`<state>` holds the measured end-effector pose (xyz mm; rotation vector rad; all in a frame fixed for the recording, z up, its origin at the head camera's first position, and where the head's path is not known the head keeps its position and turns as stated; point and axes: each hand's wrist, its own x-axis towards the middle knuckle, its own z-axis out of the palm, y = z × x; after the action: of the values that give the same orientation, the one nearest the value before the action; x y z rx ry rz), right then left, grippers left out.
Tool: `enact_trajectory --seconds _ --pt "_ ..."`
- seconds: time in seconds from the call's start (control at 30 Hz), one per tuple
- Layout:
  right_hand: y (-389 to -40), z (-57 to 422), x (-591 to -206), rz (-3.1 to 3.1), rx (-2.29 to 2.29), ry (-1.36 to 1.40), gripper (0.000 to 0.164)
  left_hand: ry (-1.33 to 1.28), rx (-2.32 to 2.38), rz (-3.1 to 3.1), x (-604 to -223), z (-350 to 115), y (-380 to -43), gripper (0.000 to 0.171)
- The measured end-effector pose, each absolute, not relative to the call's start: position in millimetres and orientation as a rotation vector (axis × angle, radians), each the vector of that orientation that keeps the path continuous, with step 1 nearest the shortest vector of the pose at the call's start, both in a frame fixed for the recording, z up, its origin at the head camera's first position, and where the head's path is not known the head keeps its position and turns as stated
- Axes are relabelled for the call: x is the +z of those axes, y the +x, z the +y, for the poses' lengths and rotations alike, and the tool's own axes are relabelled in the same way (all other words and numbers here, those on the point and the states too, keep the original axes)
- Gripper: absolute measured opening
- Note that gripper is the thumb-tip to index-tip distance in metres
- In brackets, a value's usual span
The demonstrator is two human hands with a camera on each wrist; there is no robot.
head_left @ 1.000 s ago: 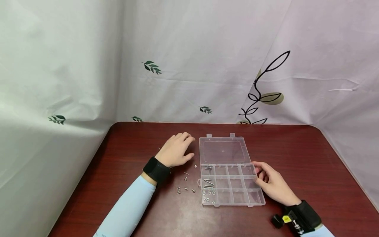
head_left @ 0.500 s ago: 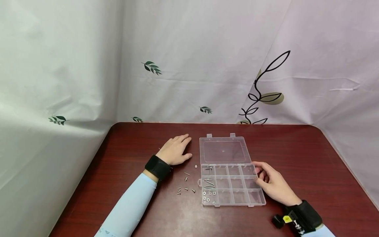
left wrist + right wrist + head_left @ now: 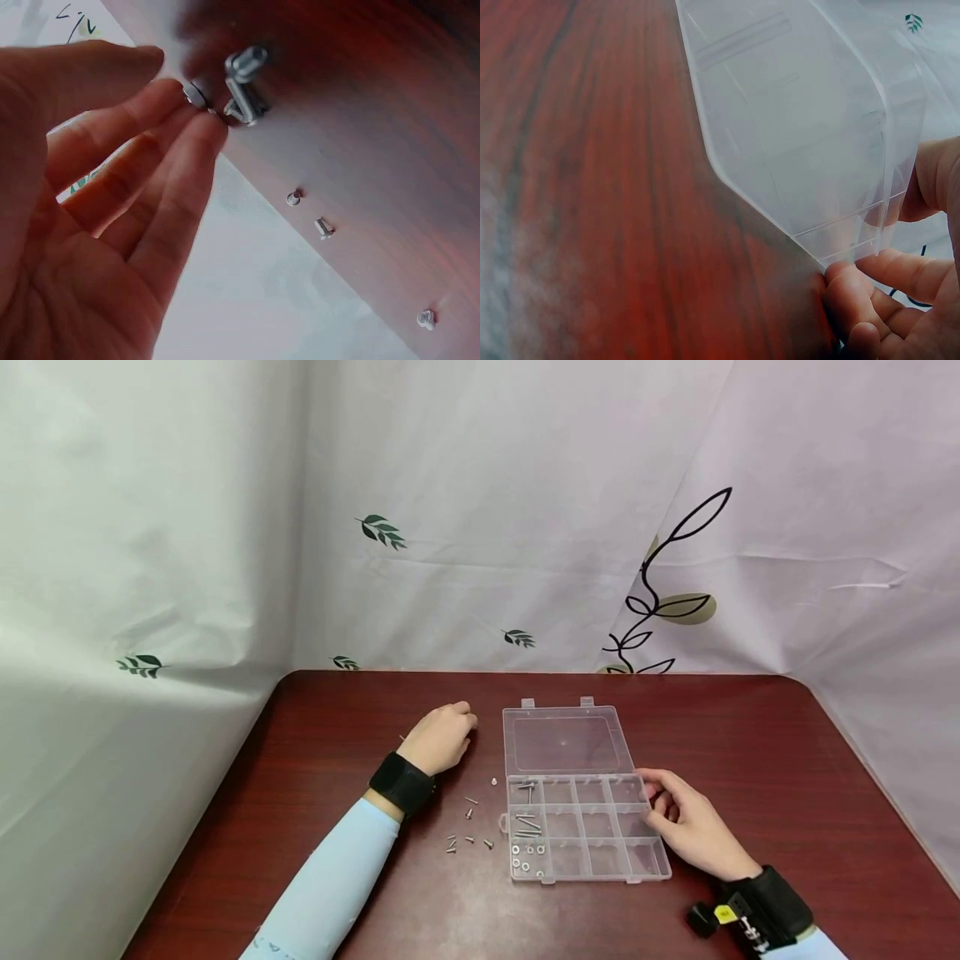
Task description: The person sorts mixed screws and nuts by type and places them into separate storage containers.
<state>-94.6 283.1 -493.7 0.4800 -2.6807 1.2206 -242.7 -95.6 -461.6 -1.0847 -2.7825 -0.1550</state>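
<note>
A clear plastic compartment box (image 3: 587,821) sits on a reddish-brown wood-grain desk (image 3: 750,735), its flat lid (image 3: 567,742) folded back on the far side. The work looks partway along: the left column holds thin screws (image 3: 528,824) in its far and middle compartments and ring-shaped parts (image 3: 526,867) in the near one, while shiny loose screws (image 3: 488,844) lie outside it. The left hand (image 3: 437,739) has bent fingers beside small metal pieces (image 3: 241,101), thumb held apart, pinching nothing visible. The right hand (image 3: 693,824) grips the box's right edge.
</note>
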Motion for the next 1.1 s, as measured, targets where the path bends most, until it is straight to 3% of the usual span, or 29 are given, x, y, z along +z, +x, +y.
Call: enact_trajectory --seconds 0.5,0.77,1.1 --pt "-94 283 -493 -2.686 1.228 0.481 0.049 -1.094 -0.205 -2.784 -458 -95 -237 0.03" --pt "-94 283 -492 -2.691 1.217 0.473 0.048 -1.189 -0.225 -2.757 -438 -83 -219 0.023" --pt "-95 283 -493 -2.686 1.229 0.471 0.051 -1.571 -0.338 -2.589 -404 -63 -179 0.018"
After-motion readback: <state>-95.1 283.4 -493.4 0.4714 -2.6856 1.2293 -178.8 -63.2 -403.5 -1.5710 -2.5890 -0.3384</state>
